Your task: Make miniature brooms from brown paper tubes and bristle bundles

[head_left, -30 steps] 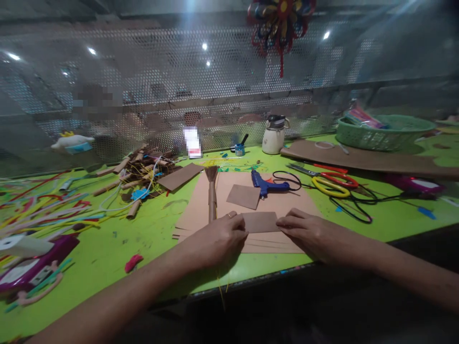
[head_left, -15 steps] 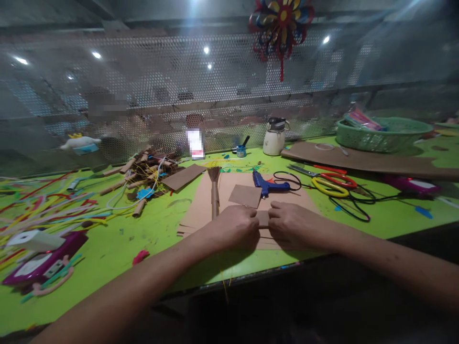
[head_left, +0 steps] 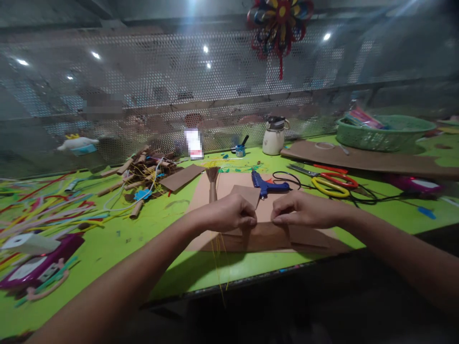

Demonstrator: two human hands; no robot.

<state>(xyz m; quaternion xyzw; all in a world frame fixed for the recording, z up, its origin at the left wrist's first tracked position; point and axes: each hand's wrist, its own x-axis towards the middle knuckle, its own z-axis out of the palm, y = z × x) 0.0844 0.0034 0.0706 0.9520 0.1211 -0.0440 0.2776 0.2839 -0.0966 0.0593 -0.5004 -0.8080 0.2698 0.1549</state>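
Card (head_left: 268, 234): pinched along its upper edge by left hand (head_left: 232, 211) and right hand (head_left: 304, 210); keep level, clear of glue gun (head_left: 269, 186) beyond.

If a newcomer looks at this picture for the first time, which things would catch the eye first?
Probably the bright green table, which spreads across the lower half of the view. At its front edge, the left hand and right hand hold brown paper between them, with a blue glue gun just beyond. High above hangs a colourful flower ornament.
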